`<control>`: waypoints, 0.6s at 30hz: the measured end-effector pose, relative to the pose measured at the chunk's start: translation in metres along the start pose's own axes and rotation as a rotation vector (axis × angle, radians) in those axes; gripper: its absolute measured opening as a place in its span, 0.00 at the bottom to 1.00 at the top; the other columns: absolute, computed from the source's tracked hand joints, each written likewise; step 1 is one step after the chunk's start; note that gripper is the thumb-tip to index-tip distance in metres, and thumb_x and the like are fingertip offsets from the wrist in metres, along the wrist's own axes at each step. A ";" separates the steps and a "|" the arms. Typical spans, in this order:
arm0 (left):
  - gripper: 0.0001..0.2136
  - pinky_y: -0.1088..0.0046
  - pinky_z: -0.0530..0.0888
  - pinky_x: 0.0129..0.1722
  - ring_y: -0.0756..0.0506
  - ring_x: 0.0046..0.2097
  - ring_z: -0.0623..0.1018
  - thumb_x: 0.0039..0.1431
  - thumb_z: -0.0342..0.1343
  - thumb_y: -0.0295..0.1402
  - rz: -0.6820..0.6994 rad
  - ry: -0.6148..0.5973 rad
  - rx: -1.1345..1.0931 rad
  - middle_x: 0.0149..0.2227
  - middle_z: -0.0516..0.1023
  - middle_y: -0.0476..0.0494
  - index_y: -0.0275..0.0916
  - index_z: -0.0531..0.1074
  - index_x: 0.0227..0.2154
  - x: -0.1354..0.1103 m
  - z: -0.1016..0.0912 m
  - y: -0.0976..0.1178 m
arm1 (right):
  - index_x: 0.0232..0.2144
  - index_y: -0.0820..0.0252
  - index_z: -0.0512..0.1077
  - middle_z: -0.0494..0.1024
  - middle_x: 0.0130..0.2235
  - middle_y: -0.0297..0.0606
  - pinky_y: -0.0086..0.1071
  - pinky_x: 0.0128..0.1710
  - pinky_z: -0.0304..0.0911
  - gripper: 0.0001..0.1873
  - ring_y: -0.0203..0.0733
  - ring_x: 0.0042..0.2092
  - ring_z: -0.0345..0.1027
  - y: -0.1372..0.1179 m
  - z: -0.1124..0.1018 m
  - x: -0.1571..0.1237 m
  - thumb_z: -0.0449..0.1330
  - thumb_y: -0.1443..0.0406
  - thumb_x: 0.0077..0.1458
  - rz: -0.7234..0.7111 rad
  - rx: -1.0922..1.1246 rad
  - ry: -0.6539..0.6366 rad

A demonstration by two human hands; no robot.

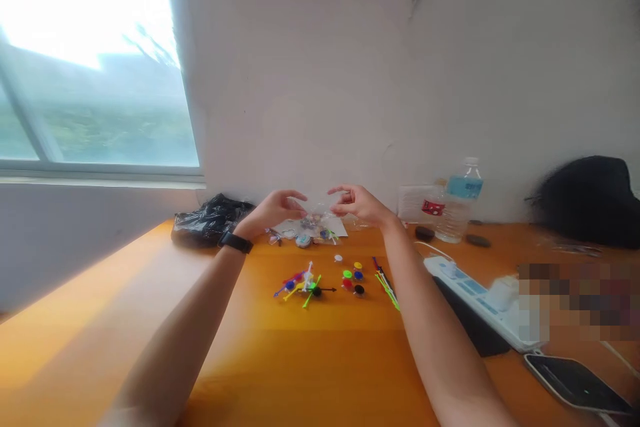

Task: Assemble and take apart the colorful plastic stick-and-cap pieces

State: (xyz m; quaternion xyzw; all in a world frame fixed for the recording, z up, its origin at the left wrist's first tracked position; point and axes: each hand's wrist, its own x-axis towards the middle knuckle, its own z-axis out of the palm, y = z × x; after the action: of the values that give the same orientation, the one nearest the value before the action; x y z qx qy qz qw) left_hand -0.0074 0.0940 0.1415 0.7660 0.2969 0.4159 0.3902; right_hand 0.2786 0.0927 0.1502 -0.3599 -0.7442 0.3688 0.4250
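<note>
Between and just below the curved fingers point(294, 194) shows clear plastic point(315, 220).

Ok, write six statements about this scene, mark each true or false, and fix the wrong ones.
1. The black, strap-shaped wristband is on the right wrist. False: it is on the left.
2. The crumpled, shiny black plastic bag lies left of the bare left hand. True.
3. The clear plastic bottle with a blue label stands right of the bare right hand. True.
4. The cluster of multicoloured, arrow-tipped plastic pieces forms one neat row. False: they overlap in a jumble.
5. Among the six small, round, coloured pieces, the white one is nearest the camera. False: it is farthest.
6. The two hands are apart. True.
</note>
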 end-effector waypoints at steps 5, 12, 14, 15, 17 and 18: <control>0.23 0.69 0.78 0.38 0.46 0.34 0.80 0.51 0.72 0.51 -0.035 0.161 -0.060 0.31 0.83 0.41 0.33 0.81 0.36 0.001 -0.015 -0.004 | 0.33 0.60 0.76 0.83 0.30 0.37 0.34 0.38 0.72 0.20 0.41 0.33 0.77 0.006 -0.006 0.000 0.76 0.53 0.47 0.055 -0.049 -0.124; 0.21 0.73 0.74 0.36 0.48 0.35 0.79 0.62 0.63 0.53 0.029 0.050 0.034 0.35 0.81 0.43 0.36 0.74 0.33 0.004 -0.003 -0.004 | 0.43 0.58 0.79 0.84 0.38 0.38 0.34 0.42 0.70 0.22 0.43 0.41 0.77 0.001 0.015 0.008 0.75 0.55 0.49 -0.022 -0.220 -0.132; 0.19 0.73 0.73 0.35 0.49 0.33 0.77 0.65 0.60 0.50 0.046 0.039 0.032 0.32 0.78 0.45 0.38 0.71 0.32 0.006 0.004 -0.004 | 0.43 0.58 0.79 0.83 0.36 0.36 0.34 0.41 0.69 0.20 0.42 0.39 0.76 -0.001 0.025 0.013 0.73 0.54 0.52 -0.053 -0.234 -0.134; 0.18 0.74 0.72 0.34 0.49 0.31 0.75 0.67 0.58 0.49 0.053 0.057 0.037 0.29 0.75 0.48 0.38 0.69 0.32 0.007 0.007 -0.004 | 0.42 0.58 0.79 0.83 0.35 0.36 0.34 0.41 0.69 0.19 0.41 0.38 0.75 -0.002 0.030 0.014 0.73 0.54 0.53 -0.066 -0.223 -0.137; 0.16 0.74 0.68 0.31 0.51 0.27 0.69 0.70 0.53 0.47 0.083 0.143 0.090 0.25 0.69 0.52 0.39 0.67 0.32 0.009 0.014 -0.004 | 0.38 0.60 0.79 0.82 0.34 0.36 0.33 0.40 0.68 0.16 0.40 0.37 0.74 -0.004 0.039 0.016 0.72 0.55 0.54 -0.078 -0.177 -0.141; 0.16 0.74 0.65 0.29 0.51 0.26 0.66 0.71 0.51 0.46 0.110 0.205 0.149 0.24 0.66 0.53 0.39 0.66 0.32 0.010 0.016 -0.003 | 0.36 0.60 0.79 0.82 0.33 0.36 0.33 0.40 0.68 0.16 0.40 0.36 0.74 -0.004 0.043 0.017 0.72 0.54 0.54 -0.072 -0.151 -0.143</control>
State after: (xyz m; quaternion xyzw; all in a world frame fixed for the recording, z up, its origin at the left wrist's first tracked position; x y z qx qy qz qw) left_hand 0.0111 0.0976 0.1369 0.7615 0.3229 0.4894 0.2763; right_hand 0.2328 0.0944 0.1439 -0.3368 -0.8108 0.3206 0.3555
